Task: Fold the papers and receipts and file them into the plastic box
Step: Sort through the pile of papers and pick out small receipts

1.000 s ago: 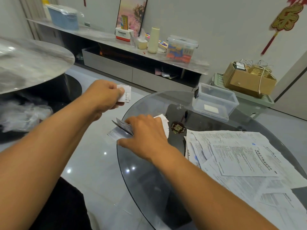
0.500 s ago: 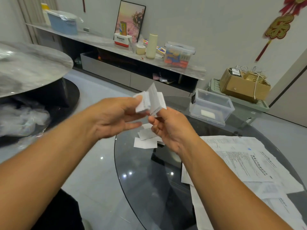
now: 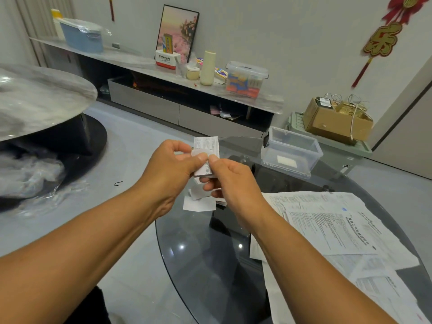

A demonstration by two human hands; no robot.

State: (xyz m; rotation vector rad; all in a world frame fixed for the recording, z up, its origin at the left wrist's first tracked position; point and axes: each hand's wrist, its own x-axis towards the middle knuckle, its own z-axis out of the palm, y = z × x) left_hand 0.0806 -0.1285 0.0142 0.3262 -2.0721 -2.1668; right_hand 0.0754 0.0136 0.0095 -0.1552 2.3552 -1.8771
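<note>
Both hands pinch a small white printed receipt (image 3: 205, 153), its long axis upright, left hand (image 3: 173, 169) and right hand (image 3: 231, 181) fingers pressed on it; the clear plastic box (image 3: 291, 152) sits on the round glass bench (image 3: 205, 265) beyond, nearer the right hand.

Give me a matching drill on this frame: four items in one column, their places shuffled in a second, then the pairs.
Items:
1. small receipt
2. clear plastic box
3. large printed papers
4. cardboard box

Places:
A. spread flat on the glass table's right side
B. on the green stool by the wall
C. pinched between left hand and right hand, above the table
D. open, at the table's far edge, one folded slip inside

Pairs: 1-C, 2-D, 3-A, 4-B
</note>
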